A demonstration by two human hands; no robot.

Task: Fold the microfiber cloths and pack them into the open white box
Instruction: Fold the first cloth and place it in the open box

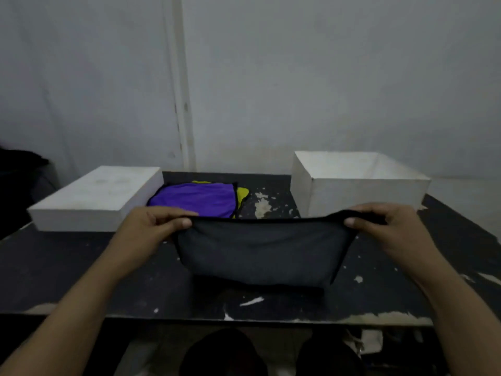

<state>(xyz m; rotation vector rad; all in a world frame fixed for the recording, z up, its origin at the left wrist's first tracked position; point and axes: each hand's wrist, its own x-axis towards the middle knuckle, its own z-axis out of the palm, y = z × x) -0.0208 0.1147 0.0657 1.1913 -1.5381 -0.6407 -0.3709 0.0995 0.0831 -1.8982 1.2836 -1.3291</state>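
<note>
Left hand [151, 226] and right hand [385, 226] each pinch-grip the dark grey cloth [260, 251] top corners; open white box [360, 183] at 1 o'clock; no legible labels.

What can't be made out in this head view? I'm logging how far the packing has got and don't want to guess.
- Open white box: its floor is hidden by the near wall, so any packed cloths can't be seen.
- Yellow cloth: mostly covered by the purple cloth; the pile can't be counted.
- Dark cloth, pinched by the left hand and right hand: its folds are lost against the black table.
</note>
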